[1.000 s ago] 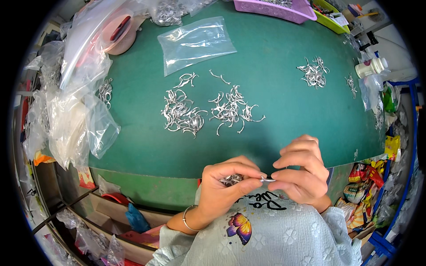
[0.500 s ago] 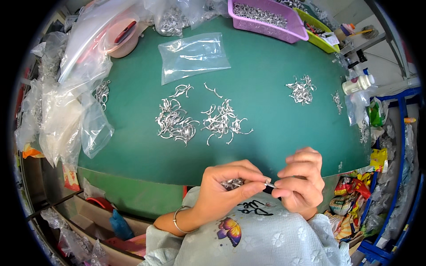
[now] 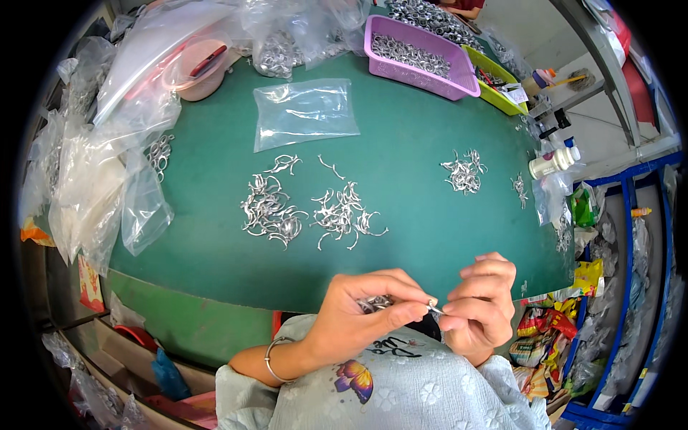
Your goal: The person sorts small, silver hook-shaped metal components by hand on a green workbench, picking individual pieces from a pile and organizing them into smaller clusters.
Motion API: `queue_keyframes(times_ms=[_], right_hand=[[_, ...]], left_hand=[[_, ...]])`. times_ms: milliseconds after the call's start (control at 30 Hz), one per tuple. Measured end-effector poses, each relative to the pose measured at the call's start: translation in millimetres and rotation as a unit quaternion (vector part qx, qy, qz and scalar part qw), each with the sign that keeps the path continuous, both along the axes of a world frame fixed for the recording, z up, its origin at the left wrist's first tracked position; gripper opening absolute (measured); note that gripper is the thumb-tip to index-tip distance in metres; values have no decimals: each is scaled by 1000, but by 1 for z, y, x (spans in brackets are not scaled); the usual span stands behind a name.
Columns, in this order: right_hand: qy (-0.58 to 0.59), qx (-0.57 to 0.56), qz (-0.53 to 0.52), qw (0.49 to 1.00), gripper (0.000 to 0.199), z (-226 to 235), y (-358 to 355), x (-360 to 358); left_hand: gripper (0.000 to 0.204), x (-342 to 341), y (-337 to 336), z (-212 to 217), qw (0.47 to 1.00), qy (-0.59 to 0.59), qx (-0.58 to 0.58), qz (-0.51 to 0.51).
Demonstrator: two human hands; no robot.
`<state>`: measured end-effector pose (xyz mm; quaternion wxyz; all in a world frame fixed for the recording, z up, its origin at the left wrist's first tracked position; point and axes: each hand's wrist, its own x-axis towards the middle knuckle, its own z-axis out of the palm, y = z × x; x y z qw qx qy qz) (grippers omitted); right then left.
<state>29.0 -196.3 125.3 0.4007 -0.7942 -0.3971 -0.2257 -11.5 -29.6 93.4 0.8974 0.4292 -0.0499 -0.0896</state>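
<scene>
The left hand (image 3: 365, 315) cups a small bunch of silver metal hooks (image 3: 374, 304), its fingers (image 3: 401, 288) curled together over them, thumb and forefinger tips pinched on one thin metal piece (image 3: 434, 309). The right hand (image 3: 481, 304) meets it, fingers clamped on the same piece's other end, just off the near edge of the green surface (image 3: 423, 143). Beyond lie two loose heaps of hooks (image 3: 269, 211) (image 3: 345, 213), a smaller heap (image 3: 463, 172) to the right, a clear plastic bag (image 3: 304, 113), and a purple basket (image 3: 423, 57) at the far edge.
</scene>
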Motion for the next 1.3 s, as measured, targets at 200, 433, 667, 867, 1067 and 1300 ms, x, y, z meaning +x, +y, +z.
queue_keyframes(times_ms=[200,433,667,867,1067,1300], right_hand=[[-6,-5,-2,1000,21,2,1,-2],[-2,-23,-10,1000,20,7,1,-3],[-2,-29,-12,1000,20,7,1,-4],[-3,-26,-5,1000,22,8,2,-2],[-13,-16,4,1000,24,7,4,1],[4,22,45,999,26,3,8,6]], left_hand=[[11,-2,1,2,1000,4,-3,2],[11,-2,1,2,1000,-5,-7,2],[10,-2,1,1,1000,-2,-4,3],[10,-2,2,1,1000,3,-23,-8],[10,-2,1,1,999,6,-32,-9],[10,-4,3,1,1000,2,-21,1]])
